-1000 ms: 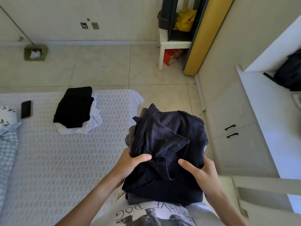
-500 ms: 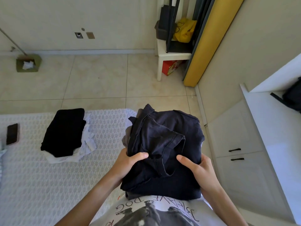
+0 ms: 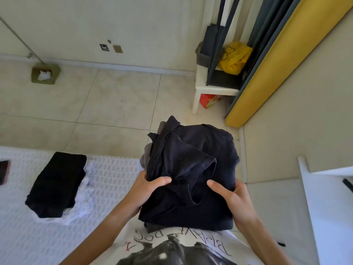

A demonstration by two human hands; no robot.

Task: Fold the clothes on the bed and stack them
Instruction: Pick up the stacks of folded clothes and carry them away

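1. The left hand [image 3: 147,190] grips the left side of the bundle [image 3: 191,176] of dark folded clothes: its thumb lies flat across the top fabric and points right, while the fingers go under and out of sight.
2. The right hand [image 3: 233,197] mirrors it on the right side, thumb on top and pointing left toward the other thumb, palm against the bundle's edge, fingers hidden beneath.
3. Both grips are closed on the bundle, which is held between them, thumbs on top and well apart.
4. Both forearms rise from the bottom of the view and angle inward, the wrists fairly straight.
5. The bundle is held against the chest, above the printed shirt [image 3: 181,245], off the bed [image 3: 114,169] and past its right edge, over the tiled floor [image 3: 114,104].
6. Its top layer is navy, with a loose sleeve lying open on the top; a grey piece shows under it at the far left corner and at the near edge.
7. A second stack [image 3: 57,184], black over white, lies on the bed near its far edge, well apart from the hands.
8. A phone [image 3: 3,172] lies at the left edge of the view, on the bed.
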